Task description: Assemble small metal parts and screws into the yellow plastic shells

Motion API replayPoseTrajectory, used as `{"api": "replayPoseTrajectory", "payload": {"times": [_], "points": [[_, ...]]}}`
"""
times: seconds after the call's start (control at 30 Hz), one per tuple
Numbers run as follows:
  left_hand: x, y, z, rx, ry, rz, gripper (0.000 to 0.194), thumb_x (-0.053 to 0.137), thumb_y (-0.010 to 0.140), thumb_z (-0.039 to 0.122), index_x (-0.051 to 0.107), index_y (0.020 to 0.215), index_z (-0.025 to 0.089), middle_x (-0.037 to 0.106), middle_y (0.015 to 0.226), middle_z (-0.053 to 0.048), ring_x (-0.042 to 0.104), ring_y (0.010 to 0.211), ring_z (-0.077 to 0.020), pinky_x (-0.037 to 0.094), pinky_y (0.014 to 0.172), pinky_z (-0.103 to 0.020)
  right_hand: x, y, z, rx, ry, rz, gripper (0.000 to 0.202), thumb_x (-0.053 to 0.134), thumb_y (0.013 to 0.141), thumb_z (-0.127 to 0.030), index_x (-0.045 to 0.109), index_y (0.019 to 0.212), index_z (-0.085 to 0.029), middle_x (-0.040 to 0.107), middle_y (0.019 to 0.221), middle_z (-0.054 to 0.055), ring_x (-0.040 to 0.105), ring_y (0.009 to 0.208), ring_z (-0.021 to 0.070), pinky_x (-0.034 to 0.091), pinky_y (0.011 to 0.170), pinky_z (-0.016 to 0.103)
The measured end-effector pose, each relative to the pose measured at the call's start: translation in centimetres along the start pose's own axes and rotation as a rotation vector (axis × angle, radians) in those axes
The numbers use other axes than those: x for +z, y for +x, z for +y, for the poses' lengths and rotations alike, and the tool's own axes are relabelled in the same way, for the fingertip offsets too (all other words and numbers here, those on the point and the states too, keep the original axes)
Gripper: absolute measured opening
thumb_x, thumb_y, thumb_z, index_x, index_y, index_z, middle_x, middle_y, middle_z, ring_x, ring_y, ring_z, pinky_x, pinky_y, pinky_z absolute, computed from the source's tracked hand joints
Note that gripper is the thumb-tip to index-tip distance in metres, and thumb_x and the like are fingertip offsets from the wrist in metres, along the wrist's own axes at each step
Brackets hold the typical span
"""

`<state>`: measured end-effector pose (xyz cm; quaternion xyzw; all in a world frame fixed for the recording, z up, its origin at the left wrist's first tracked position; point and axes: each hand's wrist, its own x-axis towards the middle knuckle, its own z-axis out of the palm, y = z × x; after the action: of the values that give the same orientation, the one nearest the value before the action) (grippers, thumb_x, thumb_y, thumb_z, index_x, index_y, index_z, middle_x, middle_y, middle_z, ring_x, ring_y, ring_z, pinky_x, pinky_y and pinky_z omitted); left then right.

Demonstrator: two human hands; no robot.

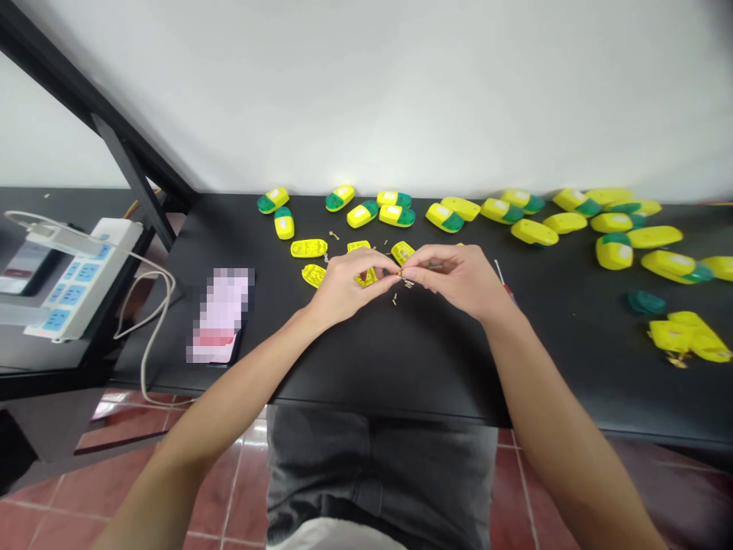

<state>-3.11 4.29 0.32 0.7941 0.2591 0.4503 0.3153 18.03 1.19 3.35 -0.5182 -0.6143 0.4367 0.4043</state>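
Observation:
My left hand (349,283) and my right hand (450,279) meet above the table, thumbs and forefingers pinched together at one small brass-coloured metal piece (399,273). The piece is too small for me to tell its exact kind. Around and behind the fingers lie open yellow plastic shell halves (309,248), with another shell half (313,276) just left of my left hand. Some shells are partly hidden by my hands. Loose small brass-coloured pieces, one of them a small brass piece (395,299) just below my fingertips, are scattered on the black table (389,359).
Several yellow-and-green plastic casings (397,216) line the table's back along the wall. More shells (690,336) and a green cover (647,302) lie at the right. A screwdriver (499,271) shows behind my right hand. Left are a phone (222,317), white cable (166,305) and power strip (85,279).

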Motion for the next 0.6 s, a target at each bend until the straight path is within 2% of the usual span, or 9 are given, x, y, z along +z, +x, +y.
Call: {"api": "replayPoseTrajectory", "payload": {"times": [0.17,0.4,0.6], "points": [[0.1,-0.1,0.1,-0.082,0.009,-0.017,0.009,0.074,0.096,0.029,0.076,0.093,0.020,0.077,0.083,-0.002,0.069,0.075,-0.0141,0.052,0.070,-0.026,0.0,0.0,0.3,-0.021,-0.031,0.018,0.033,0.087,0.074,-0.054,0.081,0.079,-0.022,0.076,0.076,0.004,0.067,0.067,0.0175,0.057,0.065,0.033],[0.8,-0.2,0.5,-0.237,-0.096,-0.070,0.008,0.075,0.091,0.024,0.073,0.098,0.020,0.080,0.094,-0.003,0.073,0.081,-0.0139,0.054,0.070,-0.025,-0.6,-0.1,0.4,0.038,-0.039,-0.047,0.031,0.088,0.073,-0.054,0.084,0.081,-0.025,0.077,0.076,0.004,0.069,0.068,0.0193,0.059,0.068,0.035],[1.2,-0.5,0.5,-0.256,-0.147,-0.140,0.014,0.073,0.093,0.021,0.072,0.106,0.019,0.081,0.098,-0.004,0.077,0.088,-0.0152,0.054,0.071,-0.023,-1.2,-0.1,0.7,0.017,-0.056,-0.111,0.031,0.087,0.074,-0.056,0.082,0.079,-0.026,0.076,0.082,0.005,0.068,0.075,0.0194,0.056,0.069,0.034]]}}
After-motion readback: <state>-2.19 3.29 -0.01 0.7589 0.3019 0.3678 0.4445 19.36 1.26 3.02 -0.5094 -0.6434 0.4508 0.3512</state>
